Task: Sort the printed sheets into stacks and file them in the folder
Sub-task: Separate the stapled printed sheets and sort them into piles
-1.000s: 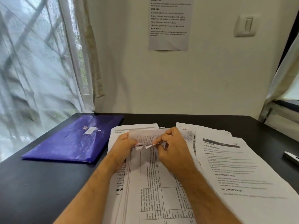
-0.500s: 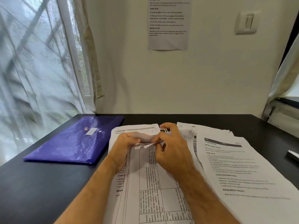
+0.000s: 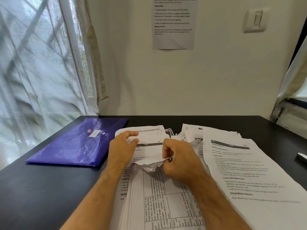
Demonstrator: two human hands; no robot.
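A thick stack of printed sheets (image 3: 166,201) lies on the black table in front of me, its top page a table of text. My left hand (image 3: 123,150) holds the far left edge of a sheet (image 3: 149,138) bent up from the stack. My right hand (image 3: 179,161) pinches the crumpled top corners of the stack's sheets between thumb and fingers. A second spread of printed sheets (image 3: 240,163) fans out to the right. The purple folder (image 3: 78,143) lies flat and closed at the left.
The black table (image 3: 41,188) meets a wall at the back, with a curtained window on the left. A white pen-like object (image 3: 301,156) lies at the right edge. A printed notice (image 3: 173,22) hangs on the wall.
The far ends of the sheets have been bent up and toward me. My left hand moved out to the sheet's far left edge; my right hand dropped lower, gripping the crumpled corners.
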